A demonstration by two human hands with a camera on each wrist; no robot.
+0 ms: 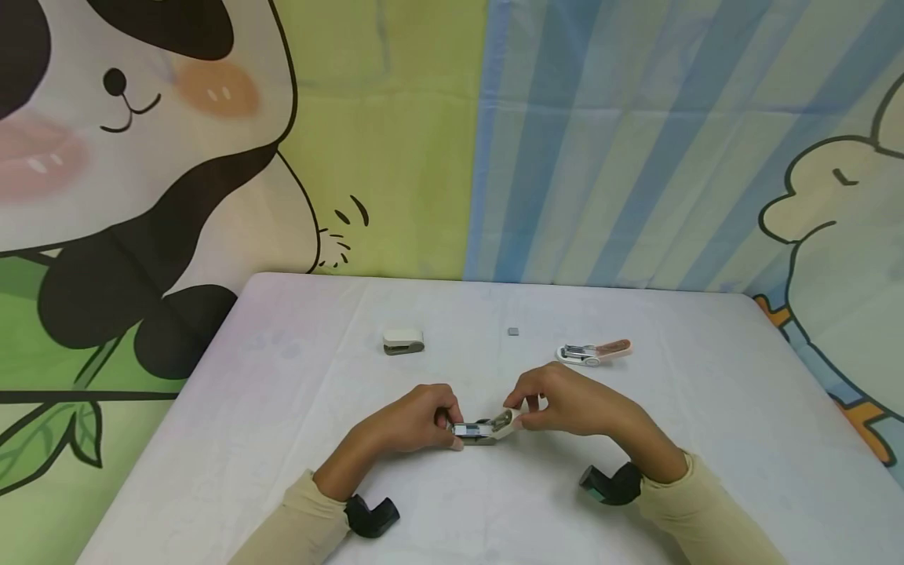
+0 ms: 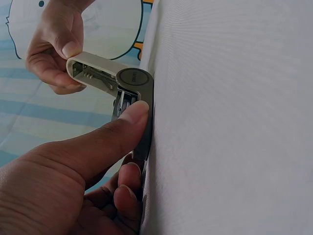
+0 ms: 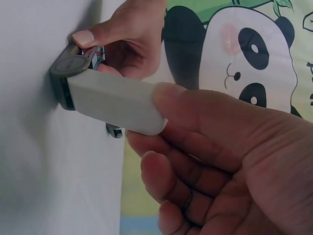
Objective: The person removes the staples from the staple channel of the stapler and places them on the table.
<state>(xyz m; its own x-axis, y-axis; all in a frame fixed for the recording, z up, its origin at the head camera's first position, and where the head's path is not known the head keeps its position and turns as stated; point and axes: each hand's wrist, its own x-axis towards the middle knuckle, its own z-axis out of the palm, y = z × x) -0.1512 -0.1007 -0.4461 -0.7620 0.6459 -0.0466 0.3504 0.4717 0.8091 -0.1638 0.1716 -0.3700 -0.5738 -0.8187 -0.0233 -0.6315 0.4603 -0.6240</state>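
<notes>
Between the two hands a small stapler [image 1: 480,431] with a grey base and a cream top lies opened up on the white table. My left hand [image 1: 421,420] grips its grey base, the thumb [image 2: 132,117] along the side. At the free end of the raised cream lid [image 3: 115,100], my right hand [image 1: 565,400] pinches with thumb and fingertips. The left wrist view shows the lid's hollow underside and the round hinge [image 2: 133,77] at the table surface.
Behind the hands on the table [image 1: 304,353] are a closed cream stapler [image 1: 403,341], a small grey block [image 1: 513,332] and an opened stapler with a pink lid [image 1: 593,353]. A printed cloth [image 1: 395,141] hangs behind the table's far edge.
</notes>
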